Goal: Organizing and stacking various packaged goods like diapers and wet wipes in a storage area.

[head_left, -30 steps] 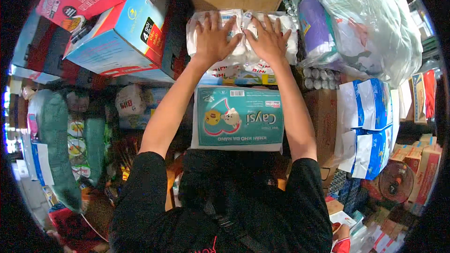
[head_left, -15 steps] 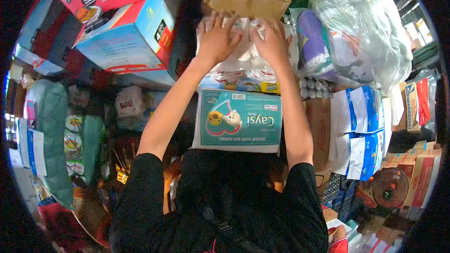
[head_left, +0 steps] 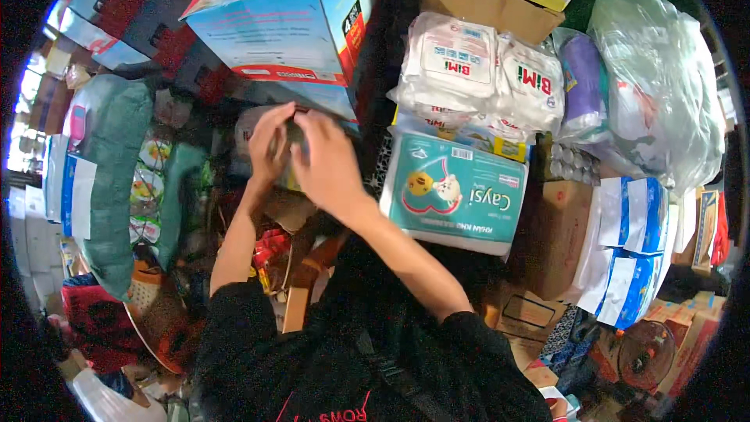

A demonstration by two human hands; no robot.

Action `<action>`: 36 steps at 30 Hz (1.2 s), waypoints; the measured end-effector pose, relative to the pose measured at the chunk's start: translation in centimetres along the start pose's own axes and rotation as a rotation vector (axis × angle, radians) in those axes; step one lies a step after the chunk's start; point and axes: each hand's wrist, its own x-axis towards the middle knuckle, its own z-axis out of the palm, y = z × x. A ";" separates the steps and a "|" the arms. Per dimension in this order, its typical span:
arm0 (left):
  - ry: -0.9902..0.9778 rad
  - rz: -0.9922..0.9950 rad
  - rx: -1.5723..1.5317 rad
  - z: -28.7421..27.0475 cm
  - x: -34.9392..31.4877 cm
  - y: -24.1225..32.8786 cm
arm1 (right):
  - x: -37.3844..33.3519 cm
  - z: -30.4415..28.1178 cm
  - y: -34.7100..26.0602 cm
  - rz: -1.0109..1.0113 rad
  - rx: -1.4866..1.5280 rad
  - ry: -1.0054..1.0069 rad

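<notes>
My left hand [head_left: 269,144] and my right hand [head_left: 326,164] are close together, left of the middle, below a large blue and red box [head_left: 273,31]. The fingers of both hands are stretched out and slightly blurred, and I see nothing held in them. A whitish package [head_left: 244,137] in the shadow is partly hidden behind my left hand. Off to the right of my hands, two white plastic-wrapped wipe packs [head_left: 451,55] lie side by side. Closer to me than those packs lies a teal and white package of dry wipes [head_left: 457,187].
Green-wrapped bundles [head_left: 117,180] stand at the left. To the right are a purple roll [head_left: 584,86], a big clear plastic bag [head_left: 656,101], an egg tray [head_left: 573,160] and blue and white packs [head_left: 631,285]. An open cardboard box [head_left: 492,8] sits at the back.
Both hands have left the white wipe packs and swung left to the shadowed spot below the blue and red box. The whole view has shifted, so the goods appear further right.
</notes>
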 end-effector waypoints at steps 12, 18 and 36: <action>0.054 -0.981 0.501 -3.7 -17.6 -34.0 | -11.3 17.9 11.4 0.347 -0.050 -0.548; -0.166 -1.056 0.536 -2.3 -16.3 -36.9 | -13.4 17.6 16.0 0.555 -0.051 -0.382; -0.625 -0.877 0.336 -1.8 -21.5 -30.0 | -13.5 22.7 20.1 0.728 0.109 -0.118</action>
